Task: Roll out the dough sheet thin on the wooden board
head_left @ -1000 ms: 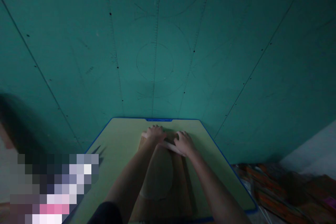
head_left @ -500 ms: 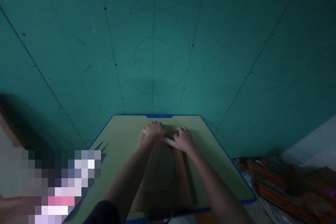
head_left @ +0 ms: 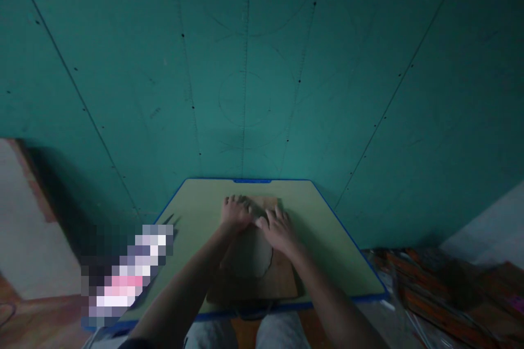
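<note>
A flat, pale sheet of dough (head_left: 250, 257) with an uneven edge lies on a wooden board (head_left: 284, 281). Across its far part is a light rolling pin (head_left: 255, 221), mostly covered by my hands. My left hand (head_left: 236, 212) is over the pin's left part, fingers bent forward over it. My right hand (head_left: 279, 228) presses on the pin's right part, its thumb near the middle. Both hands look closed on the pin, though the grip underneath is hidden.
The board rests on a pale folding table (head_left: 323, 256) with a blue rim, against a green wall (head_left: 347, 92). A blurred-out item (head_left: 135, 272) is at the table's left edge. Orange and brown pieces (head_left: 434, 294) are piled on the right; a pale panel (head_left: 33, 229) leans on the left.
My hands and the pin have come nearer to me over the dough. The hands are closer together, and less of the pin shows between them. The view has shifted a little.
</note>
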Motion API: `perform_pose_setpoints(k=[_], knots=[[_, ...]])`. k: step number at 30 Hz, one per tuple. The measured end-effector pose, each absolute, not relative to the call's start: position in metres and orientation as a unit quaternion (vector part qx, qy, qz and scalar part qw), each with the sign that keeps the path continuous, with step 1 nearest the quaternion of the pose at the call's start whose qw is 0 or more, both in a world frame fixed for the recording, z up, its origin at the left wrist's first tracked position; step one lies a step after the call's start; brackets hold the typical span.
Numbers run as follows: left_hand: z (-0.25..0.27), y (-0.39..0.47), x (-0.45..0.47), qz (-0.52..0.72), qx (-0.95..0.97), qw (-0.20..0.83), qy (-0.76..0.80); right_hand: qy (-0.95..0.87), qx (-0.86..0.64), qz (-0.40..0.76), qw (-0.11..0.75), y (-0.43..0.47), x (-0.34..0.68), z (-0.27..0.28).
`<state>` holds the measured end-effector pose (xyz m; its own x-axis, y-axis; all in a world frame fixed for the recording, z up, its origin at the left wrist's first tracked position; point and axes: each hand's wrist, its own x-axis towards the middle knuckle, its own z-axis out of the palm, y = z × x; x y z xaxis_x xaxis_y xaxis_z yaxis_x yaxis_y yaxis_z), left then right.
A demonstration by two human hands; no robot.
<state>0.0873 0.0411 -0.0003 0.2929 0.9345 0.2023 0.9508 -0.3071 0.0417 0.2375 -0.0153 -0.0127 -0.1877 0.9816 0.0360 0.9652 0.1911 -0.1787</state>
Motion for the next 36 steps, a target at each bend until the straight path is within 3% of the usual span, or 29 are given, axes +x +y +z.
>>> perform_pose_setpoints(k=[11,21,28,36], knots=[[-0.012,-0.007,0.038,-0.144,-0.844,0.042,-0.516,-0.768,-0.627,0.069,0.111,-0.055,0.211,-0.001],[-0.023,-0.065,0.017,-0.158,-0.841,0.042,-0.516,-0.774,-0.624,0.067,0.084,-0.028,0.205,0.001],[-0.012,-0.096,0.022,-0.128,-0.854,-0.034,-0.503,-0.782,-0.611,0.054,0.109,-0.034,0.195,-0.002],[-0.016,-0.07,0.033,-0.138,-0.925,-0.086,-0.344,-0.813,-0.558,0.031,0.16,-0.067,0.226,-0.014]])
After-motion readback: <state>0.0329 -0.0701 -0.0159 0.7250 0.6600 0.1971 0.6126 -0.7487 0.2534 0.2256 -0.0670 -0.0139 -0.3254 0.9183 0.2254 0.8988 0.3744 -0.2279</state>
